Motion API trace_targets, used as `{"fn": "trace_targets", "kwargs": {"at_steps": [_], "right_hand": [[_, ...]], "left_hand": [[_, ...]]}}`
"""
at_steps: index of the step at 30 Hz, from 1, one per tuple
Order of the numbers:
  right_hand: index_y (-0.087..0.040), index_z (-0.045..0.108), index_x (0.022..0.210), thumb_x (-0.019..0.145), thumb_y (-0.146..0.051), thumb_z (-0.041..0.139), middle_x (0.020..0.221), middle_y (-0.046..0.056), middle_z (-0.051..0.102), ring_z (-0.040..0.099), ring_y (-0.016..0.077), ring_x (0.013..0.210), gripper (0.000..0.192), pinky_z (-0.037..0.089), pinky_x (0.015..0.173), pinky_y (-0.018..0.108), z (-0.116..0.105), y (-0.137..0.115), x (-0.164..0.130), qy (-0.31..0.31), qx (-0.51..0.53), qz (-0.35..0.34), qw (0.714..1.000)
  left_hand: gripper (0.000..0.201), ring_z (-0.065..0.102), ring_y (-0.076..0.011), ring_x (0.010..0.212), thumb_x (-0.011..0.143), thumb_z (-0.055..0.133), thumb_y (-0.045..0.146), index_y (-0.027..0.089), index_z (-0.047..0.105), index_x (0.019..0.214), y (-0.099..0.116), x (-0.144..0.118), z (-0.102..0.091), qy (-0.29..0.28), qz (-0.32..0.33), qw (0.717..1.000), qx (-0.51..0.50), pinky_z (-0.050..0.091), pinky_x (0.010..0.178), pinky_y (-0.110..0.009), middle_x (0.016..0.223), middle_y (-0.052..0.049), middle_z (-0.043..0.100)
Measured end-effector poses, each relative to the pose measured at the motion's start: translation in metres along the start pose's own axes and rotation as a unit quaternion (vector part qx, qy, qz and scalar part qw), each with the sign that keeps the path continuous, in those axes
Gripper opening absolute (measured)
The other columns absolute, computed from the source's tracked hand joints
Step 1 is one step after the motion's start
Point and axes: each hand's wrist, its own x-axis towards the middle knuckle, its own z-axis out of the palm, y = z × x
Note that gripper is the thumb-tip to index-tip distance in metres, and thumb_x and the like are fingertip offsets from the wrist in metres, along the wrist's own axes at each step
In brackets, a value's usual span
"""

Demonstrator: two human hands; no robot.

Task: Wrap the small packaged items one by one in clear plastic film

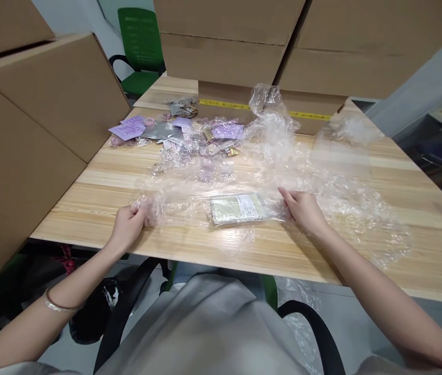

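My left hand is closed on a bunched end of clear plastic film near the table's front edge. On the other side, my right hand pinches the same film, thumb on top. Between the hands the film stretches across a flat, pale green packet with a white printed label. The packet lies close to my right hand; whether the fingers also touch it I cannot tell.
Purple cards and small silvery packets are heaped at the back left. Crumpled clear film spreads over the middle and right. Large cardboard boxes wall the left and back. A green chair stands behind the table.
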Motion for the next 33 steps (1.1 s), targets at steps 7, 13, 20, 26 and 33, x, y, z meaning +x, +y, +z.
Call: {"fn": "trace_targets", "kwargs": {"at_steps": [7,13,20,26,33], "right_hand": [[-0.022,0.057,0.053,0.097,-0.052,0.034,0.061,0.013,0.064,0.061,0.0262,0.061,0.059,0.038,0.057,0.034,0.000,0.003,-0.013,-0.018,-0.263,0.004,0.965],[-0.014,0.068,0.098,0.093,-0.046,0.047,0.090,0.018,0.070,0.067,0.0343,0.080,0.039,0.049,0.067,0.043,-0.019,-0.006,-0.024,0.081,-0.304,-0.041,0.948],[-0.017,0.032,0.153,0.085,-0.048,0.062,0.156,0.014,0.038,0.040,0.0311,0.141,0.080,0.036,0.113,0.047,-0.030,-0.058,0.053,-0.153,-0.130,-0.310,0.929],[-0.011,0.042,0.145,0.055,-0.055,0.084,0.135,0.018,0.059,0.051,0.0383,0.127,0.109,0.024,0.116,0.052,0.009,-0.100,0.106,-0.285,-0.260,-0.297,0.874],[-0.019,0.067,0.077,0.067,-0.043,0.079,0.091,0.008,0.068,0.059,0.0275,0.095,0.029,0.041,0.083,0.035,-0.002,-0.100,0.094,-0.278,-0.373,-0.336,0.819]], "left_hand": [[0.053,0.057,-0.0235,0.060,0.094,0.037,0.052,0.021,0.049,0.052,0.007,0.010,-0.009,-0.014,0.090,0.920,0.382,0.041,0.073,-0.034,0.050,-0.004,0.053],[0.050,0.053,-0.0448,0.119,0.092,0.048,0.034,0.007,0.050,0.134,0.027,0.000,-0.008,0.094,0.188,0.863,0.459,0.042,0.092,-0.056,0.131,-0.029,0.053],[0.091,0.005,-0.0360,0.153,0.091,0.058,0.044,0.025,-0.002,0.157,0.114,0.042,0.057,-0.117,0.495,0.797,0.325,0.008,0.122,-0.052,0.167,-0.015,0.001],[0.127,0.007,-0.0426,0.151,0.067,0.079,0.052,0.006,0.001,0.157,0.161,0.095,0.112,-0.309,0.396,0.765,0.403,0.009,0.121,-0.052,0.163,-0.028,0.014],[0.064,0.049,-0.0374,0.125,0.069,0.081,0.038,0.004,0.059,0.119,0.163,0.096,0.104,-0.309,0.440,0.721,0.437,0.029,0.111,-0.044,0.118,-0.021,0.066]]}}
